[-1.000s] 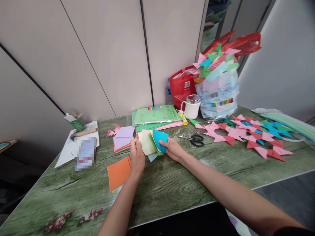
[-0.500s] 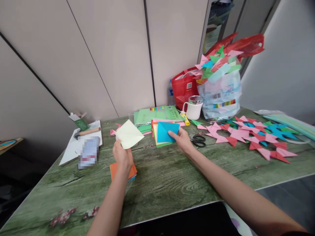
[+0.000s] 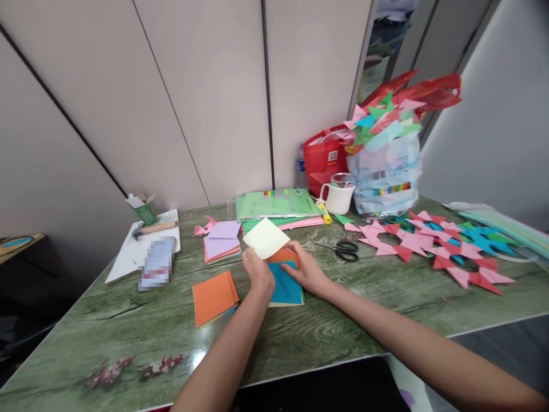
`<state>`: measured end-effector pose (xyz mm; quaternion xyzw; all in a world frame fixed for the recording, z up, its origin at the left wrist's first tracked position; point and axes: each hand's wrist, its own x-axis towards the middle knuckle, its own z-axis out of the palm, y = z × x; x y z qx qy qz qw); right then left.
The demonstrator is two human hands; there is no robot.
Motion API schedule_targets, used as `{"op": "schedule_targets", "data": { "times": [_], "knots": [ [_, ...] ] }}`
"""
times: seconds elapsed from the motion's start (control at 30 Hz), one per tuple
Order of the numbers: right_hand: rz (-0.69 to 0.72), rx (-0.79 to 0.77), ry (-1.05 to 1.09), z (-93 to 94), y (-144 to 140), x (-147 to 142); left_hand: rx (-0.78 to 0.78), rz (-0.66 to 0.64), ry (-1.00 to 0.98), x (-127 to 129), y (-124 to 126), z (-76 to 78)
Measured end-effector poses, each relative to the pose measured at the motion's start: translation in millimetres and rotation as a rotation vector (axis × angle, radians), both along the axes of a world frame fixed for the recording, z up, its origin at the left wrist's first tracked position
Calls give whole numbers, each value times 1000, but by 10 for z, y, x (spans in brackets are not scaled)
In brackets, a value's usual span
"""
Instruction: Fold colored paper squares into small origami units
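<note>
A pale yellow paper square (image 3: 266,238) is pinched at its near corner by the left hand (image 3: 258,273), fingers closed on it, and is held tilted above the green wood-grain table (image 3: 300,332). The right hand (image 3: 305,270) is laid on a small stack of coloured sheets (image 3: 286,287), blue on top with an orange sheet showing at the far edge; its fingers are curled on the stack's far edge, but whether the sheets are actually gripped cannot be told. The two hands are nearly touching over this stack.

Just left of the stack, an orange pile of squares (image 3: 213,297) is lying flat. Farther off, a lilac pile (image 3: 222,241) is seen, and beyond it green paper packs (image 3: 278,204) near the wall. Black scissors (image 3: 342,250) are lying right of the hands. A white mug (image 3: 337,194) is standing at the far side, beside a red bag (image 3: 323,157) and a clear plastic bag (image 3: 386,171) stuffed with folded shapes. Pink, red and blue folded stars (image 3: 433,243) are spread over the right part of the table. At far left, a white board (image 3: 128,252) with a wooden-handled tool (image 3: 152,228) is noted.
</note>
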<state>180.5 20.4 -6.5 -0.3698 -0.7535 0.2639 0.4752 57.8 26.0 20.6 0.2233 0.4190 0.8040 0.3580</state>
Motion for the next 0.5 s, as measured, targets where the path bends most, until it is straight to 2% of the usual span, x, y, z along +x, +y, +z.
{"op": "schedule_targets", "data": {
  "times": [0.13, 0.2, 0.27, 0.3, 0.37, 0.43, 0.5],
  "knots": [
    [-239, 190, -11, 86, -81, 101, 25, 83, 13, -230, -54, 253],
    [-216, 263, -102, 103, -151, 152, 29, 117, 114, -474, -108, 377],
    [-96, 284, -265, 81, -219, 190, -70, 139, 323, -771, -206, 439],
    [-58, 294, -331, 61, -242, 201, -135, 128, 456, -929, -272, 440],
    [-69, 308, -350, 24, -257, 210, -332, 121, 704, -1229, -432, 388],
    [-162, 308, -257, 10, -229, 205, -552, 73, 924, -1470, -608, 293],
    [-239, 290, -163, 23, -176, 193, -704, 43, 1220, -1609, -775, 210]
  ]
}}
